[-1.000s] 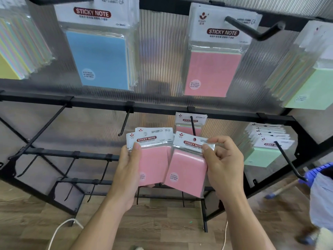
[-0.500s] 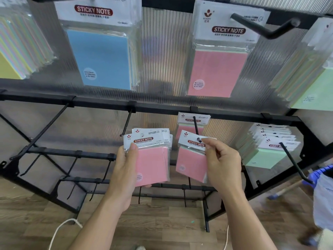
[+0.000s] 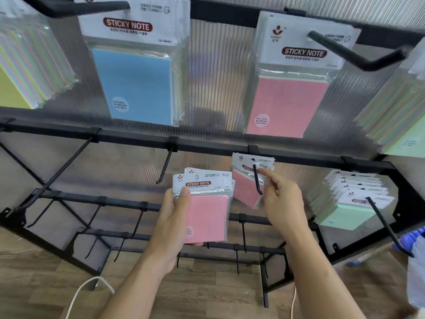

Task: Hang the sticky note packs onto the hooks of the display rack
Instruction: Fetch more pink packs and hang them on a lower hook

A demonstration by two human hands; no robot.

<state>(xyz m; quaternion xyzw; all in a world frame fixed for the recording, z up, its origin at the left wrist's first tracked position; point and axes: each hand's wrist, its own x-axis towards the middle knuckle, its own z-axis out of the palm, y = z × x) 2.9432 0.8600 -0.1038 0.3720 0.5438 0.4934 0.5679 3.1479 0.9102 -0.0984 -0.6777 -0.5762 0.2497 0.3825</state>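
The pink pack [image 3: 245, 189] has slid onto the hook [image 3: 257, 180], past its tip. Nearest, left of the hook, the left hand [image 3: 172, 217] grips the spare stack [image 3: 207, 217], ready to feed. The right hand [image 3: 282, 203] pinches the threaded pack's corner, steadying it.

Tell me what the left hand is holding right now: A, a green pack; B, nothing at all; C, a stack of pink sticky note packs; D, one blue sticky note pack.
C: the left hand grips a stack of pink sticky note packs by its left edge, with the thumb lying across the front pack.
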